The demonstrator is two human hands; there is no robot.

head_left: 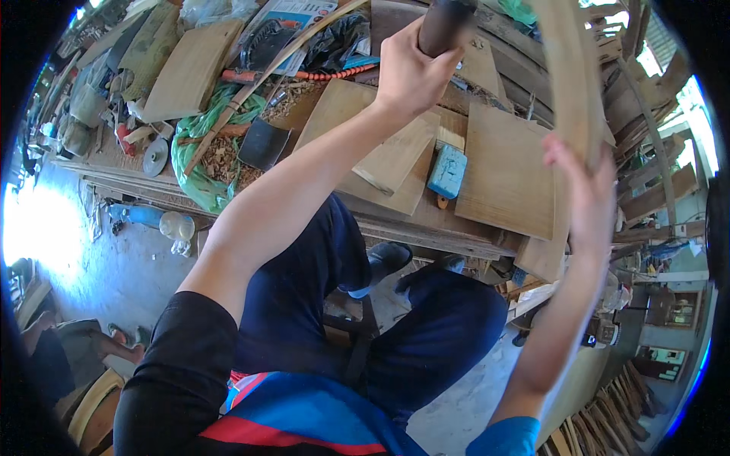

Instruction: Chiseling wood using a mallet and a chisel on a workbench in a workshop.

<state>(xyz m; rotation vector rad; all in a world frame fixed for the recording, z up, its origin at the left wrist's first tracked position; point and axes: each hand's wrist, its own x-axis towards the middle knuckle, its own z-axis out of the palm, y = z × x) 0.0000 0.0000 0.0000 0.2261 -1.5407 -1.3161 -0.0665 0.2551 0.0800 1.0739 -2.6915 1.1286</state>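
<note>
- The left hand [411, 72] was raised, fingers wrapped tight round a dark wooden handle [443, 26] that stuck up out of the fist.
- The right hand [582, 178] was clamped on a curved wooden strip [569, 72], which rose from the fingers toward the top edge.
- Below both grips, a workbench [426, 220] carried flat boards [506, 171] and a blue block [447, 172].
</note>
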